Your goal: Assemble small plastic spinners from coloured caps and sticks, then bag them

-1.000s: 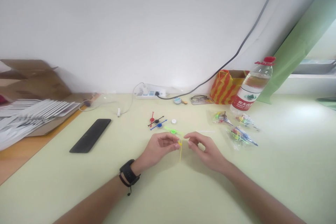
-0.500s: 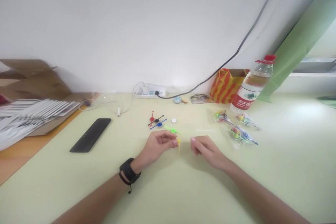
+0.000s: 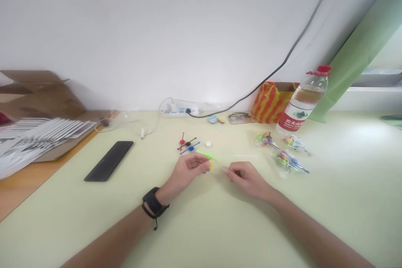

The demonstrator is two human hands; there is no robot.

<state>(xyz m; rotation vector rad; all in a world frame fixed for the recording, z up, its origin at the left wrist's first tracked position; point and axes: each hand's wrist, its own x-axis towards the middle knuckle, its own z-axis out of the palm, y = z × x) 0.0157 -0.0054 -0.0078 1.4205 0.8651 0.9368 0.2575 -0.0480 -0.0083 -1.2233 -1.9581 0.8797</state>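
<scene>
Yellow piece [image 3: 211,164] has shifted leftward.

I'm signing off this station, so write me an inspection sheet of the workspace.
Surface: flat pale green tabletop.
Work pieces: small yellow plastic piece; red plastic arrow, black plastic arrow and blue plastic arrow clustered; bright green plastic piece; round white disc.
Clutter: flat black rectangular object; red-capped clear plastic bottle; three clear plastic bags of coloured parts.
Grips: left grip pinches yellow piece; right grip curled, contents unclear.
Cables: thick dark cable into white power strip; thin white cable, end on tabletop.
Surroundings: white wall; brown cardboard box; green curtain.
</scene>
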